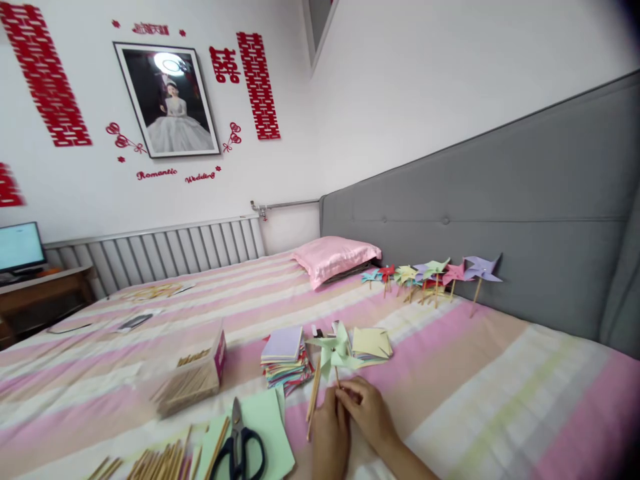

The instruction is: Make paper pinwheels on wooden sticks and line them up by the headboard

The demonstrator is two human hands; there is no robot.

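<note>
A pale green paper pinwheel (334, 349) stands upright on a thin wooden stick, close in front of me on the bed. My right hand (369, 408) pinches the lower part of that stick between thumb and fingers. Right beside it, my left hand (330, 427) is closed at the same stick, its fingertips touching my right fingers. The stick's lower end is hidden by my hands. Two loose wooden sticks (313, 395) lie just left of my left hand. Behind the pinwheel is a stack of cut yellow paper squares (371, 344).
To the left are a pile of coloured paper squares (283, 345), a clear box of sticks (193, 380), black-handled scissors (239, 448) on green paper (273, 427), and loose sticks (163, 461). Several finished pinwheels (434, 273) stand along the grey headboard (475, 180), near a pink pillow (335, 257).
</note>
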